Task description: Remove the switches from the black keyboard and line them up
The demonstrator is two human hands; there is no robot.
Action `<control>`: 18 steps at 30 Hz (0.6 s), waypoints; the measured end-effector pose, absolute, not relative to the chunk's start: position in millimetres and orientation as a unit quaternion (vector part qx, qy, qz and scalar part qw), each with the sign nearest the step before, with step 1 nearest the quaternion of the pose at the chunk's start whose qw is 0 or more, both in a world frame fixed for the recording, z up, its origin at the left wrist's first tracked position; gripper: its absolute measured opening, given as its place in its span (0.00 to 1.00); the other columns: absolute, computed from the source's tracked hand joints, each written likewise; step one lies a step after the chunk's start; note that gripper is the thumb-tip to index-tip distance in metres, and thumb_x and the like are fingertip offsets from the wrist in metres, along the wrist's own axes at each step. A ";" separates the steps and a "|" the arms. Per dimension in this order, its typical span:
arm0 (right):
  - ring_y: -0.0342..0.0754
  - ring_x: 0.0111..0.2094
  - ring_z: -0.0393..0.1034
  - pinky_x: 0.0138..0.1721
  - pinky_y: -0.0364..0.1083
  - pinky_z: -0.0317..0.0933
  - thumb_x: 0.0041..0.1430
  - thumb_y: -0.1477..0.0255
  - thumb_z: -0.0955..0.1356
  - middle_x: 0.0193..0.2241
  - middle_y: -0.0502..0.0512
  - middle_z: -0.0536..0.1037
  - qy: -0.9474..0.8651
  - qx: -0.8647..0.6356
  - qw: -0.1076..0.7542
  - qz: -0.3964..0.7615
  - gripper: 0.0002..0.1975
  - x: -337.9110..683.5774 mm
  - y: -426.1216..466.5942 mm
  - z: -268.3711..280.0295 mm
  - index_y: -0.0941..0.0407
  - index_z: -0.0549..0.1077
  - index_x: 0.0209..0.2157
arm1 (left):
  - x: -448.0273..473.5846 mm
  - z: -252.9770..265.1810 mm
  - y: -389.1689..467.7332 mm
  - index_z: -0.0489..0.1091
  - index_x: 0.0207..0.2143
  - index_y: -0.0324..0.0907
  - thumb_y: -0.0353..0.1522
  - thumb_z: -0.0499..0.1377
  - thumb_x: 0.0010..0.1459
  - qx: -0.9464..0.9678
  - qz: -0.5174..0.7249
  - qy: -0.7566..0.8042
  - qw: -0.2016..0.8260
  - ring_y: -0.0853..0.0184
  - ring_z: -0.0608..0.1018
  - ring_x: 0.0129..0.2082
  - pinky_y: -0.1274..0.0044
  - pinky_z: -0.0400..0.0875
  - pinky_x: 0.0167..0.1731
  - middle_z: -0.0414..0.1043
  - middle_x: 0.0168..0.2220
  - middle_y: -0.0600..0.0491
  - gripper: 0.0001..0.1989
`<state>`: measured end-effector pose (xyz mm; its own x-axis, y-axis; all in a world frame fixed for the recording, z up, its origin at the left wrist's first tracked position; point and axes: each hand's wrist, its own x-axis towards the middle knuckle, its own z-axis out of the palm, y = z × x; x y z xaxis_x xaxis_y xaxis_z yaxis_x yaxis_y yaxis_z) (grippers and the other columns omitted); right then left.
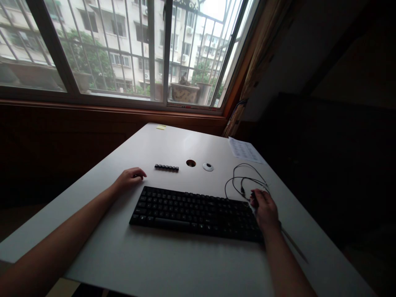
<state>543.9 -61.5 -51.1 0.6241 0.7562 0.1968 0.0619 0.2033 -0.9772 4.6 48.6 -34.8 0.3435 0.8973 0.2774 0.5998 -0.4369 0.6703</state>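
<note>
A black keyboard [192,212] lies across the white desk [173,260], right end nearest my right hand. My right hand [265,208] is closed above that end, pinching a small dark piece [253,199] with a reddish part. Its kind is too small to make out. Left of the keyboard's far corner, my left hand [130,178] rests on the desk, fingers loosely bent and holding nothing. Beyond the keyboard stands a short row of black keycaps [167,167], apart from both hands.
A thin black cable [243,178] loops behind the keyboard's right end. Farther back are a round desk hole [191,163], a white ring-shaped cover [208,166], printed paper [246,150] and a yellow sticky note [161,127]. A thin stick [295,242] lies beside my right forearm.
</note>
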 end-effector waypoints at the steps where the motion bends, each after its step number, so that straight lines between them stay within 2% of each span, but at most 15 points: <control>1: 0.38 0.23 0.65 0.22 0.36 0.58 0.47 0.56 0.75 0.23 0.47 0.73 -0.351 -0.576 0.692 0.257 0.20 543.9 -61.6 -51.3 0.57 0.75 0.34 | 3.9 -35.4 49.2 0.77 0.33 0.41 0.30 0.54 0.49 0.786 0.319 0.473 0.236 0.64 0.76 0.32 0.76 0.70 0.35 0.76 0.32 0.52 0.12; 11: 0.39 0.22 0.63 0.20 0.37 0.58 0.45 0.55 0.76 0.22 0.47 0.72 -0.353 -0.575 0.683 0.278 0.20 543.9 -60.4 -50.5 0.57 0.75 0.31 | -1.2 -34.1 51.8 0.76 0.38 0.39 0.31 0.54 0.51 0.754 0.331 0.486 0.292 0.61 0.79 0.36 0.74 0.72 0.38 0.79 0.34 0.51 0.14; 18: 0.38 0.20 0.63 0.20 0.37 0.57 0.48 0.54 0.74 0.21 0.47 0.72 -0.356 -0.579 0.684 0.266 0.21 544.6 -62.3 -49.3 0.58 0.75 0.32 | -1.6 -36.5 53.5 0.76 0.38 0.39 0.32 0.54 0.51 0.738 0.334 0.502 0.304 0.63 0.78 0.32 0.75 0.72 0.35 0.79 0.32 0.51 0.15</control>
<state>544.6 -62.3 -49.3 0.6050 0.7759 0.1787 0.0485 0.1882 -0.9809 -1.6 53.5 -36.5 0.2728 0.9436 0.1878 0.5376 -0.3114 0.7836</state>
